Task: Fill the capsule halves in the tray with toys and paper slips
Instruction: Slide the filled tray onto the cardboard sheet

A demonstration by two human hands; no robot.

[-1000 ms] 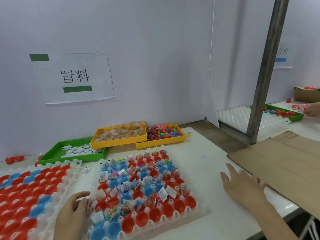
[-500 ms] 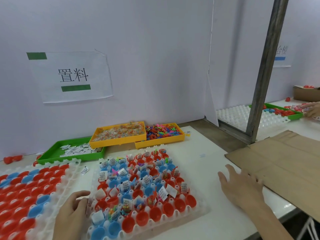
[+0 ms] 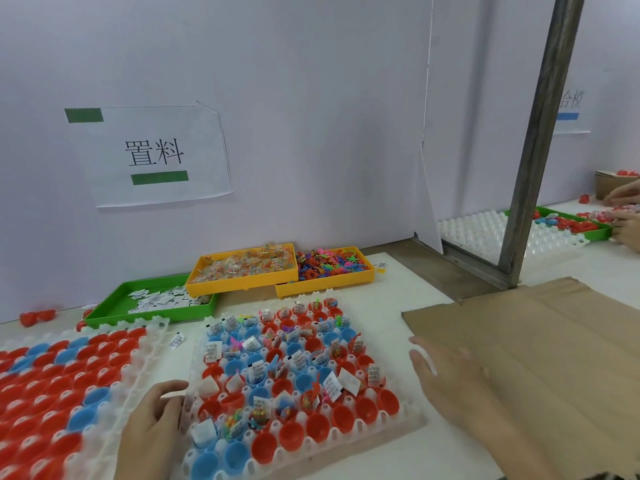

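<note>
The left hand (image 3: 152,427) curls its fingers (image 3: 169,393) onto the near-left edge of the white capsule tray (image 3: 408,415), gripping its rim. The right hand (image 3: 450,379) hovers flat, fingers spread and holding nothing, at the tray's right side, over the edge of a cardboard sheet (image 3: 554,358). The tray lies roughly square on the tabletop (image 3: 398,285), turned slightly, its cups opening upward; most hold slips or toys, though the near two rows look unfilled. Behind stand three bins: one green bin (image 3: 104,311) of slips and two yellow bins (image 3: 242,284) of toys. A second tray (image 3: 152,325) lies left.
</note>
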